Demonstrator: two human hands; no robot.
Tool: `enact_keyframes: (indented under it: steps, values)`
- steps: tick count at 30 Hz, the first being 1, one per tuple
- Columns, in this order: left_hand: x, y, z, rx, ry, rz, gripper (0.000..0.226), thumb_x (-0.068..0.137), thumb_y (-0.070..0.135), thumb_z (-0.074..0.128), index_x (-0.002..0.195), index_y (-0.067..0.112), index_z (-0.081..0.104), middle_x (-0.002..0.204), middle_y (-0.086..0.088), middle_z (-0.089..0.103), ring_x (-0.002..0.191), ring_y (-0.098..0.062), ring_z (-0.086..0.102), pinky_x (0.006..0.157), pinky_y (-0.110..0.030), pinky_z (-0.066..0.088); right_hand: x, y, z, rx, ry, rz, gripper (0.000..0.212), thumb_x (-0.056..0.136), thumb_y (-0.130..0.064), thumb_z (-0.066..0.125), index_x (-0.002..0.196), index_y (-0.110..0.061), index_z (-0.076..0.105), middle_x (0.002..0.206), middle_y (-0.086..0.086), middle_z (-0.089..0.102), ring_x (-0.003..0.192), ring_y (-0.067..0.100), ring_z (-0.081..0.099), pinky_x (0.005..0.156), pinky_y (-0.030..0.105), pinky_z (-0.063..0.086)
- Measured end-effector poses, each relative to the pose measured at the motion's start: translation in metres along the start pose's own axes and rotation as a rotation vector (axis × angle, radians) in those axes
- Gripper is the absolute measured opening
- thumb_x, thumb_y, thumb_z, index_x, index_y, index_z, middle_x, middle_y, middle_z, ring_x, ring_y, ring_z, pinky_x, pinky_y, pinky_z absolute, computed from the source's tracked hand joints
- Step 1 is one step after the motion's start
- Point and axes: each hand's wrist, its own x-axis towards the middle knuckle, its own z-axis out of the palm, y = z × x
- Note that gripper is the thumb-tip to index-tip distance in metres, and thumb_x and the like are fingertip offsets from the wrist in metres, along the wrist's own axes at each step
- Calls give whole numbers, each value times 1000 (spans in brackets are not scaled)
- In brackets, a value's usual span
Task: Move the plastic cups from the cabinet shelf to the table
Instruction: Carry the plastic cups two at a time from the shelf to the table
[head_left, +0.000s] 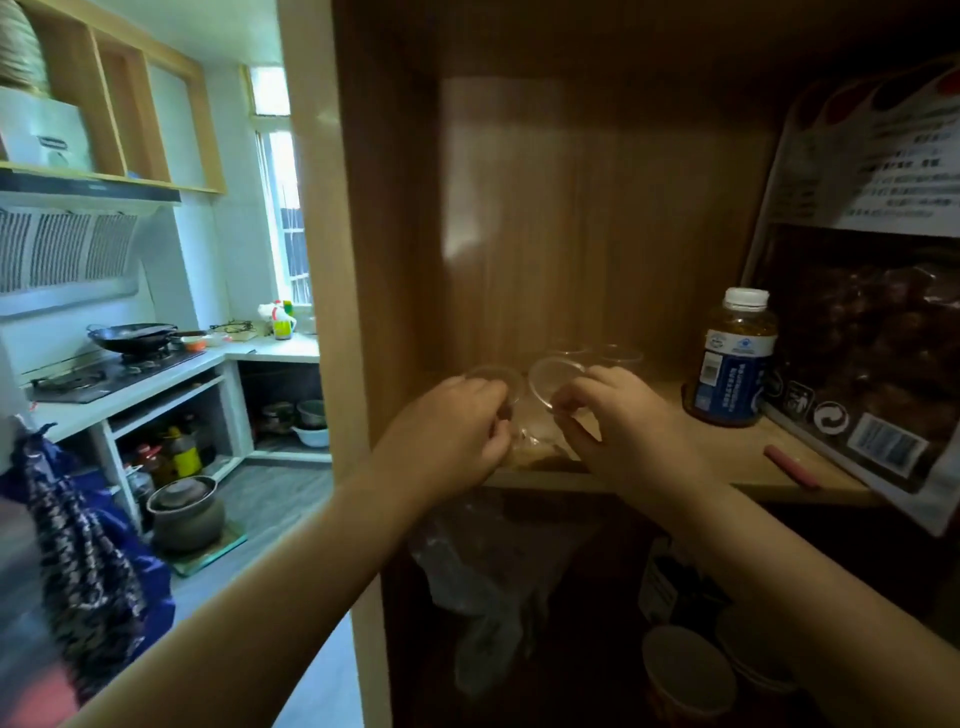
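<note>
Cabinet shelf (649, 470) — cups (553, 376) tilted, mouths toward camera

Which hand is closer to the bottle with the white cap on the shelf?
The right hand. It grips a clear cup just left of the bottle, with a gap between them. The left hand holds another cup farther left, near the cabinet side wall.

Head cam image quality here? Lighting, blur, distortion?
Head view: cabinet shelf dim, clear plastic cups barely readable; window blown out; glare patch on the back panel; fisheye bends the edges; left hand and right hand slightly soft.
</note>
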Motion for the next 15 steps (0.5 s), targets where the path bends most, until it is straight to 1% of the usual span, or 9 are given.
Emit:
enact_keyframes:
  steps: [2,4,5,7,9,10,12,15]
  values:
    - [-14,-2,-18,-16,6,-4,9,86,23,52,84,15,55,77,5,50,71,-10,41,56,-23,26,1,-23,-4,-4,6,-30,13,84,-22,54,94,-18,62,96,-5,59,88,9,50,70,20,45]
    - [-33,-8,-38,2,39,-38,9,85,23,53,81,16,54,75,3,52,69,-11,41,57,-25,26,2,-47,-6,-16,22,-68,14,84,-23,53,91,-16,63,95,-3,62,87,11,52,67,19,44]
    - [-45,-12,-49,21,65,-60,8,84,23,53,79,16,53,73,5,50,67,-12,41,57,-25,26,4,-62,-6,-18,31,-88,12,84,-23,54,90,-17,63,94,-3,62,86,12,52,66,18,43]
    - [-72,-21,-75,45,102,-67,6,82,21,54,78,17,51,73,11,44,66,-11,41,60,-21,27,7,-93,-3,12,51,-118,6,85,-20,59,89,-19,62,93,-5,61,84,12,51,65,19,41]
    - [-101,-32,-102,58,96,-64,4,81,20,55,79,17,52,74,14,42,66,-11,42,62,-20,29,13,-128,5,45,74,-151,6,84,-17,63,90,-19,63,93,-4,62,84,15,53,66,22,42]
    - [-116,-38,-115,76,85,-87,4,81,20,54,80,16,53,73,12,47,66,-15,47,61,-23,32,17,-147,10,66,80,-178,7,83,-15,64,90,-18,64,93,-2,63,84,17,54,67,25,44]
    - [-148,-54,-141,123,72,-156,6,80,21,54,82,15,55,75,2,60,71,-23,55,62,-29,39,26,-187,23,144,69,-240,8,82,-12,65,89,-16,65,91,1,65,85,21,56,71,32,48]
    - [-200,-79,-179,196,80,-266,8,80,21,53,82,14,57,77,-3,64,74,-27,57,61,-32,41,38,-250,48,231,27,-310,10,82,-13,64,92,-14,66,91,2,66,88,21,56,77,29,44]
